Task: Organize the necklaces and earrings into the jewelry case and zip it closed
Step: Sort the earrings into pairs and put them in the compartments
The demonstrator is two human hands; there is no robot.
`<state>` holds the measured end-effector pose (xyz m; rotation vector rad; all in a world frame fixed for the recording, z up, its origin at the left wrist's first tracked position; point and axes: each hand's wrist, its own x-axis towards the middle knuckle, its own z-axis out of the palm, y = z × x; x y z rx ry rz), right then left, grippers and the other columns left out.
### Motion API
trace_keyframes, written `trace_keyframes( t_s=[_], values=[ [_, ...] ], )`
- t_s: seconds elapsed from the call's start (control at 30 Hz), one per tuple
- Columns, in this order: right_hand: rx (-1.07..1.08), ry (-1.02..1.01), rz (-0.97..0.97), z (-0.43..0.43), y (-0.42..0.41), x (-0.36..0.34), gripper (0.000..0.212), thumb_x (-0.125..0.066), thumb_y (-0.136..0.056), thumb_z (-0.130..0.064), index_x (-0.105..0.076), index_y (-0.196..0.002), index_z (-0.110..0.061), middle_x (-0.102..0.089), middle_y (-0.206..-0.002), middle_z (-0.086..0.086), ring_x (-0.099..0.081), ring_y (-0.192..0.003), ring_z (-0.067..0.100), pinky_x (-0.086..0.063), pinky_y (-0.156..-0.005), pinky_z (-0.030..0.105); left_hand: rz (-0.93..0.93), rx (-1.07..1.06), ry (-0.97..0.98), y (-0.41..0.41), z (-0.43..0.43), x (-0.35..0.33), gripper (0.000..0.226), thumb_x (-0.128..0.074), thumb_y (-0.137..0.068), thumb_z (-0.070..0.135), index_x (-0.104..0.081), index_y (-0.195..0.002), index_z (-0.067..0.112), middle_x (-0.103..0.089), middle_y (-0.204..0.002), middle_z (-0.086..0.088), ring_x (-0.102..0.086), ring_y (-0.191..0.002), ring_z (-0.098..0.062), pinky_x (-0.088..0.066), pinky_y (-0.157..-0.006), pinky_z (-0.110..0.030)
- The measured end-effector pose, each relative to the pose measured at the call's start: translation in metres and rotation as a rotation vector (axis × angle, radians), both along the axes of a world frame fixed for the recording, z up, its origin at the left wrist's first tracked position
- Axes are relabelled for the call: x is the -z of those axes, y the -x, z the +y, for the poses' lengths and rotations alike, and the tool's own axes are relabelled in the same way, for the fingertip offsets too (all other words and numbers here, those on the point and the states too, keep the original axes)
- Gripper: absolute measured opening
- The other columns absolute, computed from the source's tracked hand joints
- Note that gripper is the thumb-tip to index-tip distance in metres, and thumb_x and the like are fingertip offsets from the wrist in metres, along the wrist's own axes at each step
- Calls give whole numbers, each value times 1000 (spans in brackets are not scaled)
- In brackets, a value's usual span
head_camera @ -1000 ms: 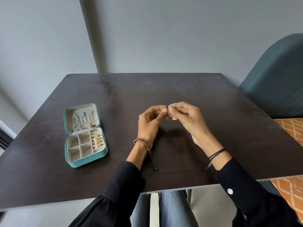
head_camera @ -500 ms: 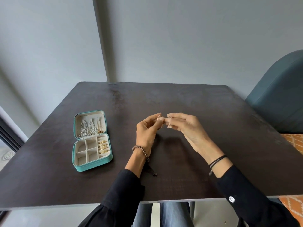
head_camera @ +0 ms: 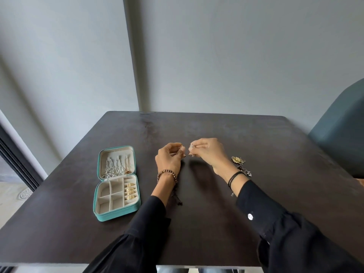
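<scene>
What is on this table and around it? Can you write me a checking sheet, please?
Surface: dark brown wooden table, faint smudges at the far side.
Job's things: open teal zip jewellery case on the left; silver and gold chain necklaces lie in its lid; gold ornaments fill its right column; loose heap of gold and dark jewellery beside the right wrist.
Clutter: nothing seen.
Grips: left hand pinches a small gold earring; right hand pinches a second small gold earring; hands apart.
Cables: nothing seen.
Surroundings: plain grey wall; blue-grey upholstered chair on the right.
</scene>
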<state>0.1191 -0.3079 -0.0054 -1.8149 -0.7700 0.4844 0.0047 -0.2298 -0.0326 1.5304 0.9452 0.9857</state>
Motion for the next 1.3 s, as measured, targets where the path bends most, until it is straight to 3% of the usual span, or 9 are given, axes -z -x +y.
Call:
trace_keyframes(
  t_s=[0.13,0.23,0.43,0.63,0.87,0.97,1.07,1.2,1.3],
  values=[
    [-21,84,-54,9,-3,0,11,-83,-76,-14,-82,-86,-18,-79,-84,-3,-74,-87,11,-59,-92,34,79,13,13,-3,11,0,13,-75,-89,14,-73,-100,9,-74,-84,-2,-69,-69,-8,-54,-65,-10],
    [-29,122,-76,15,-4,4,10,-81,-77,-14,-82,-83,-22,-79,-86,-4,-73,-95,13,-57,-95,35,176,19,-28,-6,14,-1,8,-72,-90,15,-74,-97,11,-74,-81,1,-66,-65,-1,-47,-63,-3],
    [-22,168,-130,20,-6,3,17,-82,-83,-23,-82,-99,-16,-78,-103,1,-67,-109,17,-52,-100,31,283,31,-76,-10,19,-3,9,-71,-89,13,-76,-96,10,-75,-89,-8,-70,-84,-18,-55,-87,-28],
    [9,169,-164,14,-7,1,10,-73,-89,-23,-82,-92,-20,-78,-97,0,-69,-104,19,-55,-93,30,309,-3,-111,-8,13,-5,16,-64,-96,15,-74,-105,7,-74,-100,-9,-66,-92,-17,-41,-80,-16],
    [-4,100,-172,-22,-10,-7,12,-71,-90,-23,-78,-81,-25,-77,-79,-7,-72,-87,11,-58,-93,36,251,-11,-204,0,-8,-12,17,-64,-97,16,-73,-107,7,-73,-100,-6,-65,-92,-15,-48,-85,-20],
    [11,58,-192,-44,-13,-10,8,-71,-90,-23,-78,-87,-23,-77,-77,-6,-72,-82,8,-58,-92,35,237,17,-218,-1,-23,-14,14,-64,-97,16,-72,-105,9,-70,-91,3,-61,-81,-4,-41,-69,-1],
    [32,30,-214,-67,-22,-7,7,-72,-87,-21,-78,-86,-24,-77,-76,-6,-73,-81,8,-58,-90,34,221,79,-229,-5,-41,-13,13,-64,-96,15,-73,-104,11,-70,-93,3,-62,-83,-6,-38,-64,4],
    [84,-17,-233,-95,-37,1,7,-76,-86,-15,-78,-87,-21,-78,-81,-2,-75,-80,13,-60,-88,37,233,196,-221,-16,-65,-6,12,-65,-95,14,-73,-104,13,-71,-94,2,-64,-85,-7,-43,-71,2],
    [118,-13,-321,-110,-50,9,8,-78,-84,-13,-79,-89,-20,-78,-85,-6,-74,-84,9,-58,-89,29,314,325,-260,-25,-81,2,16,-65,-93,12,-72,-108,11,-73,-102,-1,-66,-92,-9,-46,-80,-5]
  ],
)
